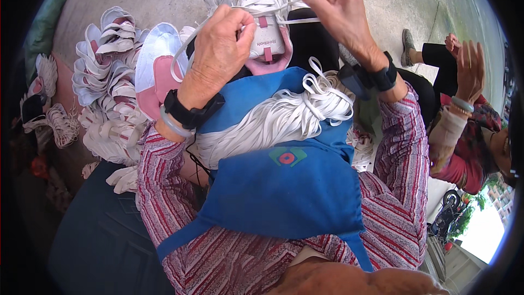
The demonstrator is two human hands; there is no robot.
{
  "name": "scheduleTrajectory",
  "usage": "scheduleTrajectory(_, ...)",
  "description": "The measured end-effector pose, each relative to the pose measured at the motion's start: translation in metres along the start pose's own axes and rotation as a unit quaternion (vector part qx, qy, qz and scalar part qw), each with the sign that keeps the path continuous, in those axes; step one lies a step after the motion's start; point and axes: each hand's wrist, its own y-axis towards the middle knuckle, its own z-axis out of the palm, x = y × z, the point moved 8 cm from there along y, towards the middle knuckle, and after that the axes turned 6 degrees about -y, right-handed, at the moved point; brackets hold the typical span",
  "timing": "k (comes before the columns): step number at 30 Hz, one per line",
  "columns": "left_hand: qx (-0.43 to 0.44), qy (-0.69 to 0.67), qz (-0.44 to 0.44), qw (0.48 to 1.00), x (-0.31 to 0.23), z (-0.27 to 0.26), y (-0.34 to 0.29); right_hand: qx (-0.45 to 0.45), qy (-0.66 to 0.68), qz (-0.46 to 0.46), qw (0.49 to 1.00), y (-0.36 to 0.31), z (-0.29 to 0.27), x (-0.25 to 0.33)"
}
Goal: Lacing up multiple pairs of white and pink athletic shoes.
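Lacing partly done: left hand and right hand are pinching the white lace over the sneaker; lace bundle below sneaker is waiting.

- Soft, even daylight fills the scene; shadows under the white shoe are faint.
- The patch of sky far below and right of the shoe is blown out white.
- Fisheye bending grows away from the shoe, ending in a black rim.
- Focus is sharp around the shoe.
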Motion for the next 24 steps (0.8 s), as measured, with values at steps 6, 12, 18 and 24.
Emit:
scheduleTrajectory(6,0.050,-0.050,-0.038,0.997,0.008,0.003,0.012,0.078,-0.151,-0.234,0.957,-0.037,0.038,0.043)
scheduleTrajectory(12,0.037,-0.074,-0.107,0.991,0.019,0.006,0.009,0.073,-0.297,-0.221,0.926,-0.036,0.056,0.047)
scheduleTrajectory(18,0.020,-0.076,-0.066,0.995,0.017,0.008,0.011,0.088,-0.378,-0.246,0.888,-0.034,0.065,0.048)
scheduleTrajectory(24,0.012,-0.072,-0.023,0.997,-0.014,-0.010,-0.015,0.091,-0.213,-0.280,0.932,-0.036,0.039,0.051)
